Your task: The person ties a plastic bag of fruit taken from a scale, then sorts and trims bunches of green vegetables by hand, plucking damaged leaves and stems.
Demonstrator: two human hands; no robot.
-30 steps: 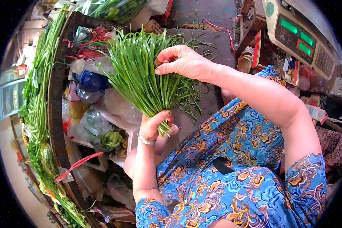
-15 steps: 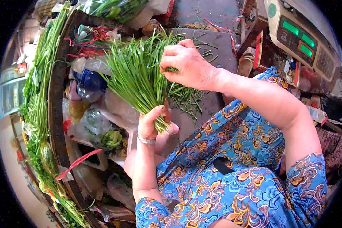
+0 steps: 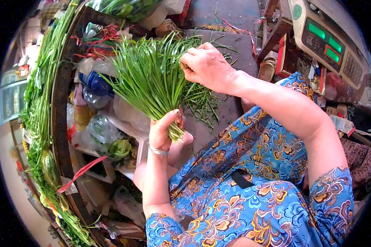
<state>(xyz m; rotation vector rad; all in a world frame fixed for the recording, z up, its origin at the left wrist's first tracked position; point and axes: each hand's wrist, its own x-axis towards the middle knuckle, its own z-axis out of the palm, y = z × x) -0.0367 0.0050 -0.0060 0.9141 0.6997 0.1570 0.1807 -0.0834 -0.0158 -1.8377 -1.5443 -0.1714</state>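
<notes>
A thick bunch of long green leafy stalks [image 3: 150,78] fans out toward the upper left. My left hand [image 3: 164,131] is wrapped round its narrow lower end, with the cut ends poking out below the thumb. At the bunch's right edge, my right hand [image 3: 206,68] has its fingers pinched together; whatever is between the fingertips is too small to make out. Loose green trimmings [image 3: 202,103] lie on the dark surface [image 3: 231,41] behind and below my right hand.
A scale [image 3: 325,45] with green displays stands at the upper right. Long greens [image 3: 41,103] line a dark ledge on the left. Plastic bags [image 3: 101,131], a blue item [image 3: 97,84] and red ties [image 3: 105,37] fill the shelf beside the bunch.
My right hand has moved slightly right from the leaves, its fingers closing together. My left hand still grips the bunch, which has shifted a little up and left.
</notes>
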